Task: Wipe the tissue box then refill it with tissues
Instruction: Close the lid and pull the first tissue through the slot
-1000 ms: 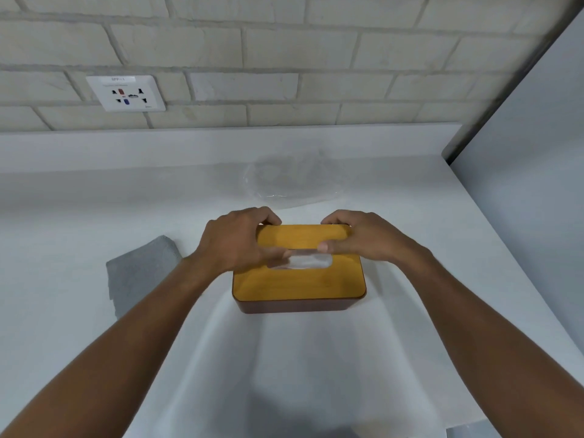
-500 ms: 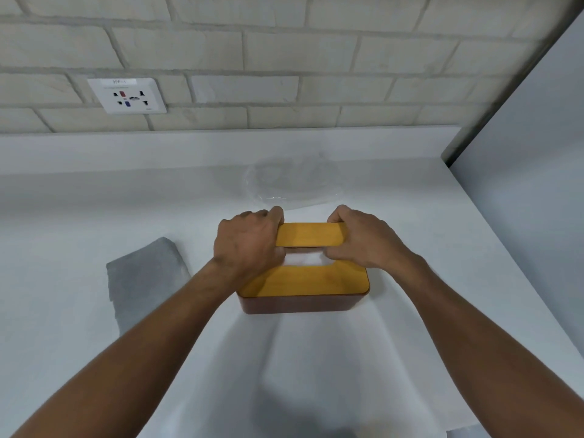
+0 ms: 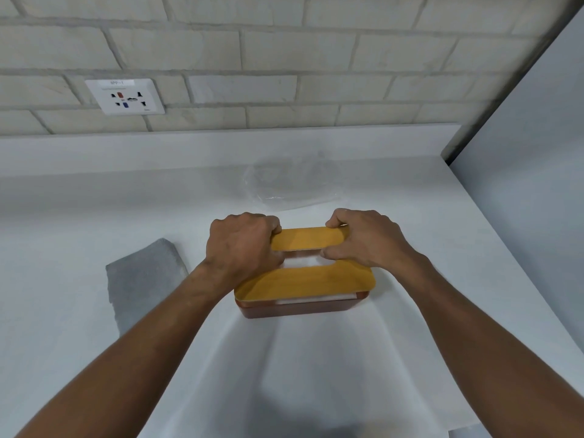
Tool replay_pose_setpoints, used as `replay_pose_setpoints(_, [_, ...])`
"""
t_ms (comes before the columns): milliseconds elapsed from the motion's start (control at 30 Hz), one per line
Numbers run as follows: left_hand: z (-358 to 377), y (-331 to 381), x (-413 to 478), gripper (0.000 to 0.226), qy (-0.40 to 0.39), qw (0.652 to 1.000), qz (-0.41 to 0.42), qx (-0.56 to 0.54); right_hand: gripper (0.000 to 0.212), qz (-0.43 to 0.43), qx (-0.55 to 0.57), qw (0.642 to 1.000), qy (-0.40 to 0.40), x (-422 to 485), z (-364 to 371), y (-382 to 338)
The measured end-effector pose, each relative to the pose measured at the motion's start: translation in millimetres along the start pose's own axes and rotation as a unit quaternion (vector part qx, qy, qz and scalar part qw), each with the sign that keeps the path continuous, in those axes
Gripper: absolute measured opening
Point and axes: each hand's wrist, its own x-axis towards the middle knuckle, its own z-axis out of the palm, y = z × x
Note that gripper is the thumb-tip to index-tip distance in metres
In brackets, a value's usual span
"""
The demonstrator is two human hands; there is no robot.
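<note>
A brown tissue box (image 3: pixel 300 309) stands on the white counter, with white tissues (image 3: pixel 311 299) showing under its lifted front edge and through the slot. Its yellow wooden lid (image 3: pixel 303 281) sits tilted, the near edge raised off the box. My left hand (image 3: pixel 241 245) grips the lid's left end, thumb in the slot and fingers over the far edge. At the lid's right end my right hand (image 3: pixel 368 238) holds it the same way.
A grey cloth (image 3: pixel 145 276) lies left of the box. Clear plastic wrapping (image 3: pixel 290 184) lies behind the box near the backsplash. A wall socket (image 3: pixel 124 96) sits on the brick wall. A grey panel (image 3: pixel 537 184) bounds the counter on the right.
Both hands moved from resting over the slot to gripping the lid's two ends. The lid's near edge has lifted, exposing tissues beneath it.
</note>
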Motion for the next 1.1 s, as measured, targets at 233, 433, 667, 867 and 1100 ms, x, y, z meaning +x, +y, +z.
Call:
replay_pose_setpoints(233, [7,-2,-3,0.042,0.015,1.000,0.005,0.002,0.053,-0.015,-0.012,1.000,0.006,2,5,0])
replay_pose_setpoints(433, [14,-4,0,0.047,0.003,0.998,-0.011,-0.061,0.055,-0.024,-0.060,0.998,0.022,3,7,-3])
replay_pose_setpoints(667, [21,-5,9,0.051,0.004,0.996,-0.029,-0.085,0.080,-0.035,0.035,0.999,-0.024,9,15,8])
replay_pose_setpoints(867, [21,-8,21,0.054,-0.007,0.994,-0.029,-0.105,0.148,-0.070,0.079,0.972,-0.211,6,4,19])
replay_pose_setpoints(1100, [11,-55,5,0.150,-0.209,0.924,0.027,-0.321,0.150,-0.064,0.130,0.968,-0.205,10,10,32])
